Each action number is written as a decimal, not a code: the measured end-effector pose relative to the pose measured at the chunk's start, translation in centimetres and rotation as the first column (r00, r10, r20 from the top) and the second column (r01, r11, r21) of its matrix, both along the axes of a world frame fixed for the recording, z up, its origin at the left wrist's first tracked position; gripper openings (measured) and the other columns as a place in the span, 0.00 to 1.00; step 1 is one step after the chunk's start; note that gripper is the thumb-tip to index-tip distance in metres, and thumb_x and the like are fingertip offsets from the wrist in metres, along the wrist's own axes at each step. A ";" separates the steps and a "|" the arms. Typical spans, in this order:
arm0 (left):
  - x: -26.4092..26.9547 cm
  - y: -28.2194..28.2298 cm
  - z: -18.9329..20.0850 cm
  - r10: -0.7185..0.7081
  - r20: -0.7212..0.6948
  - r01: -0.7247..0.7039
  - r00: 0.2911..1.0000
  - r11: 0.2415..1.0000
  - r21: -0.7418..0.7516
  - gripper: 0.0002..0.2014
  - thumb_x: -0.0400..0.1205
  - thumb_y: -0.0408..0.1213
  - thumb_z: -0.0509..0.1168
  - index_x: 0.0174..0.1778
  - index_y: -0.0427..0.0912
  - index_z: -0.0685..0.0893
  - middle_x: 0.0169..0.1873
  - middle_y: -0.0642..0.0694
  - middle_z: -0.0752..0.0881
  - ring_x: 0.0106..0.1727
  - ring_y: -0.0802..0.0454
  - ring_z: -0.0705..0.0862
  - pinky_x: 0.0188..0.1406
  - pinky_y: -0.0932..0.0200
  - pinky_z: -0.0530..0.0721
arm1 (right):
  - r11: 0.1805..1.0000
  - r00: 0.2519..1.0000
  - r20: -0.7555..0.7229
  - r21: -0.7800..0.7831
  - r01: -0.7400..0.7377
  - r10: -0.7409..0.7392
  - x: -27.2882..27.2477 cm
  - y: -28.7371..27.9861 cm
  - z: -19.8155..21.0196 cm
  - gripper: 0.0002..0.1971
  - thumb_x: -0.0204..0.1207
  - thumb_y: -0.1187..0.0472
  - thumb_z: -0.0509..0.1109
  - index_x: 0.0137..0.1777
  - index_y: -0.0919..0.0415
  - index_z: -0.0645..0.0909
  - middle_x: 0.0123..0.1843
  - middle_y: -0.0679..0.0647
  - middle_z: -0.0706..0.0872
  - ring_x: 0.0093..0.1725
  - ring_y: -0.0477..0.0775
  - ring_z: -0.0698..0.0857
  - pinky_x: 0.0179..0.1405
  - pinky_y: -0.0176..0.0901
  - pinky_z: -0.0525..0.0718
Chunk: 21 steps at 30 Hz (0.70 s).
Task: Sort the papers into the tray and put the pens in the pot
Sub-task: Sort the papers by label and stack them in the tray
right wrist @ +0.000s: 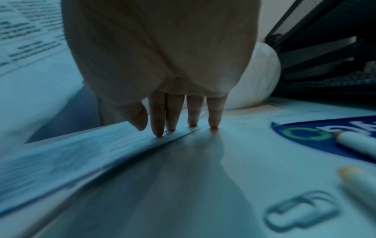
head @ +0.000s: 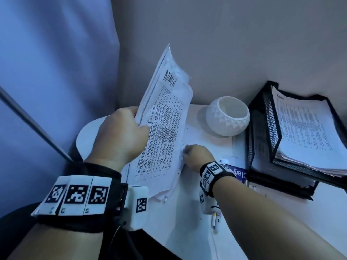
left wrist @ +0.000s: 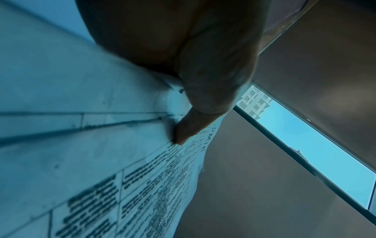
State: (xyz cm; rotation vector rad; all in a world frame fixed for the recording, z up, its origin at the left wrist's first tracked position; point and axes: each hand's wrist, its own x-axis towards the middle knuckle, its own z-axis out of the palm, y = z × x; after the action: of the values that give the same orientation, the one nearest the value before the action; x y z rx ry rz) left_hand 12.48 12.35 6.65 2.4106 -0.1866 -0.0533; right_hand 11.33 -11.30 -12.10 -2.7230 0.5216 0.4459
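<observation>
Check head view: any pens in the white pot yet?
No. The white pot shows only its bare inner wall, and the pens lie on the table.

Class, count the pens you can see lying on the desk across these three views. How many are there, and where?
2, both in the right wrist view: one pen lies across the blue label; the other pen lies nearer the camera, above a paper clip. More may be hidden under papers.

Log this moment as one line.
left hand: holds paper stack raised | right hand: fingertips on sheet on desk | pot: empty | tray: holds papers
</observation>
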 end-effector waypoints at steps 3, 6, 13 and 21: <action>-0.3 0.0 0.2 -0.008 -0.002 0.008 1.000 1.000 -0.002 0.11 0.80 0.38 0.70 0.34 0.56 0.80 0.33 0.55 0.86 0.44 0.41 0.85 0.39 0.55 0.75 | 0.986 0.982 0.092 0.044 0.159 -0.163 -1.5 -1.6 0.5 0.10 0.76 0.58 0.65 0.44 0.57 0.89 0.45 0.54 0.92 0.45 0.59 0.87 0.45 0.46 0.88; -0.6 -0.1 0.4 -0.018 -0.011 0.018 1.000 1.000 -0.013 0.10 0.80 0.38 0.70 0.36 0.57 0.82 0.33 0.54 0.87 0.44 0.41 0.85 0.40 0.54 0.77 | 0.959 0.956 0.138 0.154 0.238 -0.259 -2.5 -2.9 0.4 0.08 0.75 0.58 0.69 0.47 0.51 0.90 0.51 0.50 0.92 0.51 0.55 0.89 0.53 0.49 0.90; -0.9 -0.3 0.3 -0.006 -0.035 0.006 0.999 1.000 -0.022 0.12 0.81 0.40 0.71 0.33 0.58 0.79 0.36 0.56 0.87 0.46 0.40 0.85 0.42 0.55 0.75 | 0.949 0.953 0.039 -0.090 0.302 -0.300 -2.7 -3.5 0.0 0.49 0.65 0.39 0.82 0.85 0.48 0.65 0.78 0.53 0.77 0.78 0.61 0.73 0.73 0.60 0.74; -0.7 -0.8 -0.1 -0.039 -0.032 0.038 0.999 0.999 -0.024 0.14 0.81 0.38 0.70 0.33 0.61 0.79 0.36 0.58 0.87 0.47 0.39 0.86 0.43 0.54 0.78 | 0.854 0.864 0.010 0.153 0.497 -0.504 -2.4 -3.7 0.0 0.59 0.64 0.57 0.88 0.88 0.43 0.52 0.64 0.59 0.84 0.60 0.66 0.86 0.56 0.54 0.88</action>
State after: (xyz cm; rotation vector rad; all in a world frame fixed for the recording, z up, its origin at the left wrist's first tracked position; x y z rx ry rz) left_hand 11.83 11.56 6.55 2.3810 -0.2173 -0.1074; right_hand 8.97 -14.96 -12.12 -2.3251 1.1008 0.2613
